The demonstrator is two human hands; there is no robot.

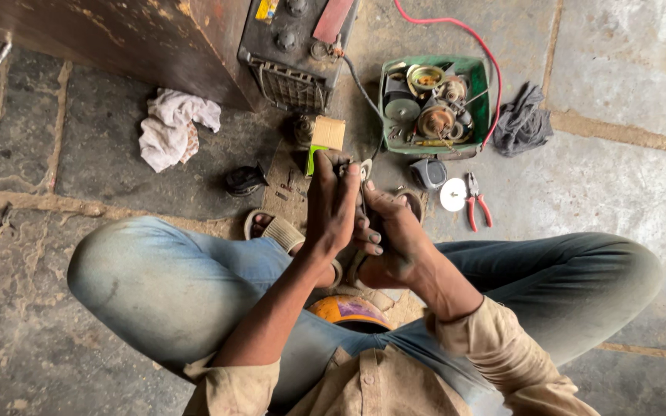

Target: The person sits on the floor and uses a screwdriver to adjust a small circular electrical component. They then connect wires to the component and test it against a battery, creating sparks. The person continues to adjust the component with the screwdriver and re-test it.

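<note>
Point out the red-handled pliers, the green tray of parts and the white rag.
red-handled pliers (477, 205): head view, on the handles.
green tray (481, 108): head view, on its right wall.
white rag (169, 129): head view, on the middle of the crumpled cloth.

Stone floor (618, 177) carries green tray (481, 92), pliers (477, 202), white rag (169, 127), perhaps a battery (294, 46).

Both hands, left hand (331, 204) and right hand (395, 231), pinch a small metal part (364, 171); red-handled pliers (475, 202) lie nearby.
</note>
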